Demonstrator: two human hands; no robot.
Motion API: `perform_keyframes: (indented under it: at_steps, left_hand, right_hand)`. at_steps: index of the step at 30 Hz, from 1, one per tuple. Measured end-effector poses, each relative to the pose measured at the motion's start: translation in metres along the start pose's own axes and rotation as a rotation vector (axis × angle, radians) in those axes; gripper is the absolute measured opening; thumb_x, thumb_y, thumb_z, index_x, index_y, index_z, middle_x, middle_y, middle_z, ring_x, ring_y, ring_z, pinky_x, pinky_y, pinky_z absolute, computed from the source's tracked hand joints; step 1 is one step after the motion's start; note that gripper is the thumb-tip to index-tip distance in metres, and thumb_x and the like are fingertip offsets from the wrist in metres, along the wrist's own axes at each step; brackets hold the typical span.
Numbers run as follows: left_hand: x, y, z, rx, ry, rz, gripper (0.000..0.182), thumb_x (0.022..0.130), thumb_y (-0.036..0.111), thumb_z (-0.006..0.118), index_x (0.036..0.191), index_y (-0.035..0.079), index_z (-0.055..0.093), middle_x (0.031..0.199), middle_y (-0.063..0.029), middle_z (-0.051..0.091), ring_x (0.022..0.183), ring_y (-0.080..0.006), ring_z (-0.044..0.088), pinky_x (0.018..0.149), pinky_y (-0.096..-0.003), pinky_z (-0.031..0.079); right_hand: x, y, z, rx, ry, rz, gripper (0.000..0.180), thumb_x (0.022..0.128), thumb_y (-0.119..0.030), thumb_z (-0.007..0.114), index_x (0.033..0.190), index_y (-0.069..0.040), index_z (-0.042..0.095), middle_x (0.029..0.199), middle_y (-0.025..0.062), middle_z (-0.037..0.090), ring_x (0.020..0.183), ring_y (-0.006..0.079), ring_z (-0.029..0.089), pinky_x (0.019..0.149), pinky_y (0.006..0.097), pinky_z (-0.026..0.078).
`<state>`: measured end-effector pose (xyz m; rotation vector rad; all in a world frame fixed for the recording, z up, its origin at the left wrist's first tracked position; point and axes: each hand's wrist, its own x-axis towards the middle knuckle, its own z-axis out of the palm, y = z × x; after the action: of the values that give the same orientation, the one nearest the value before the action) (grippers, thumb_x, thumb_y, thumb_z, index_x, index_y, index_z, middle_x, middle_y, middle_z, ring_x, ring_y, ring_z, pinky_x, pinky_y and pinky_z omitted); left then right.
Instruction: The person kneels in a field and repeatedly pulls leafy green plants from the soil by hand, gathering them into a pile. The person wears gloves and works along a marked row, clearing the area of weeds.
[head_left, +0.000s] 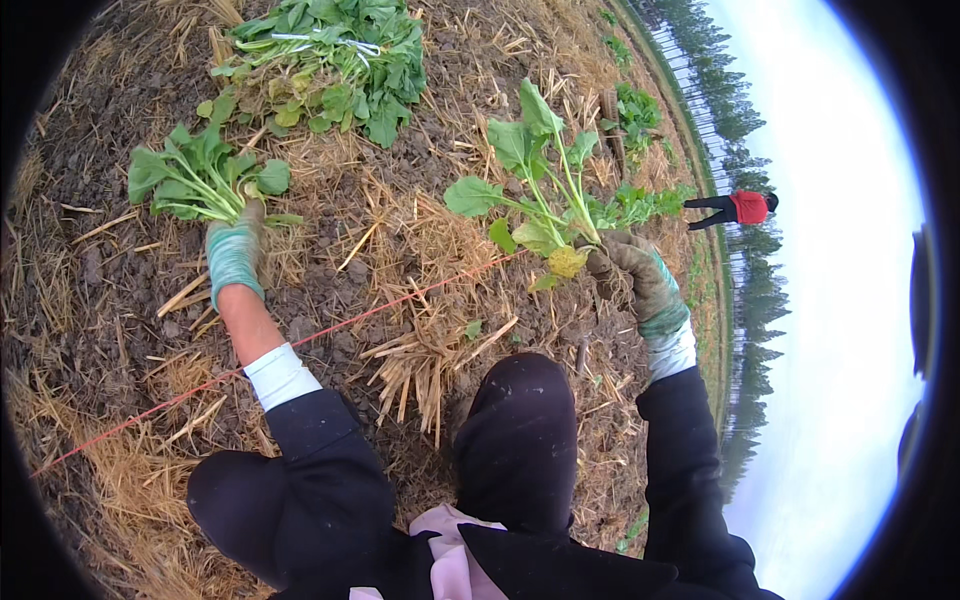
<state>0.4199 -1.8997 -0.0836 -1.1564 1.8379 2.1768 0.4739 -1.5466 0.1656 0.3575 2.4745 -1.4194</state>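
My left hand (238, 244), in a green and grey work glove, grips the stem bases of a small bunch of leafy green plants (196, 174) close to the ground. The fingers are partly hidden behind the stems. At the right, my right hand (643, 281) wears a soiled matching glove and is closed round the base of another leafy plant (551, 180). Thin roots with soil hang below those fingers, and one low leaf is yellow. Farther off lies a larger bundle of leafy greens (390, 82), bound with a white tie (364, 49).
A taut red string (382, 306) crosses the ground diagonally and passes by my left forearm. Straw (412, 367) covers much of the soil before my knees (517, 435). More plants (637, 112) grow toward the right, where a person in red (748, 208) stands far off.
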Motion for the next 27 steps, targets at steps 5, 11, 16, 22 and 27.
perform_keyframes:
  at_steps: [5, 11, 16, 22, 27]
  left_hand:
    - [-0.071, -0.012, 0.073, 0.686, 0.282, 0.480, 0.038, 0.088, 0.037, 0.057, 0.103, 0.002, 0.061, 0.081, -0.0122, 0.066, 0.073, -0.0245, 0.063, 0.074, -0.0407, 0.050]
    - [-0.155, -0.053, 0.185, -0.150, -1.019, -0.295, 0.047, 0.091, 0.049, 0.052, 0.103, 0.004, 0.059, 0.084, -0.0024, 0.062, 0.060, -0.0075, 0.056, 0.044, -0.0200, 0.040]
    - [-0.171, -0.079, 0.200, -0.192, -0.900, 0.147, 0.034, 0.084, 0.034, 0.064, 0.101, 0.005, 0.059, 0.079, -0.0008, 0.059, 0.064, -0.0077, 0.053, 0.054, -0.0229, 0.043]
    - [-0.187, -0.075, 0.223, 0.172, -0.587, 0.017, 0.025, 0.080, 0.022, 0.069, 0.091, 0.001, 0.062, 0.061, 0.0012, 0.055, 0.046, -0.0064, 0.048, 0.040, -0.0225, 0.038]
    - [-0.201, -0.072, 0.247, 0.245, -0.578, 0.045, 0.027, 0.082, 0.019, 0.067, 0.099, 0.000, 0.062, 0.076, -0.0038, 0.064, 0.054, -0.0082, 0.054, 0.045, -0.0233, 0.043]
  right_hand:
    - [0.037, 0.078, -0.006, 0.173, -0.120, -0.112, 0.035, 0.086, -0.031, 0.059, 0.099, 0.001, 0.063, 0.078, -0.0005, 0.061, 0.069, 0.0092, 0.054, 0.064, 0.0236, 0.043]
    - [0.045, 0.155, -0.002, 0.435, -0.296, -0.031, 0.045, 0.086, -0.026, 0.063, 0.117, 0.005, 0.056, 0.095, 0.0052, 0.065, 0.089, 0.0110, 0.058, 0.084, 0.0257, 0.044]
    - [0.038, 0.213, -0.016, 0.431, -0.348, -0.046, 0.037, 0.086, -0.026, 0.063, 0.110, 0.002, 0.061, 0.092, 0.0040, 0.065, 0.087, 0.0109, 0.057, 0.082, 0.0261, 0.045]
    - [0.050, 0.225, -0.031, 0.297, -0.278, -0.102, 0.037, 0.090, -0.027, 0.058, 0.109, 0.004, 0.059, 0.090, 0.0058, 0.064, 0.089, 0.0114, 0.057, 0.080, 0.0279, 0.047]
    - [0.061, 0.225, -0.030, 0.398, -0.331, -0.063, 0.047, 0.091, -0.035, 0.054, 0.115, 0.006, 0.057, 0.103, 0.0099, 0.063, 0.098, 0.0148, 0.057, 0.087, 0.0288, 0.044]
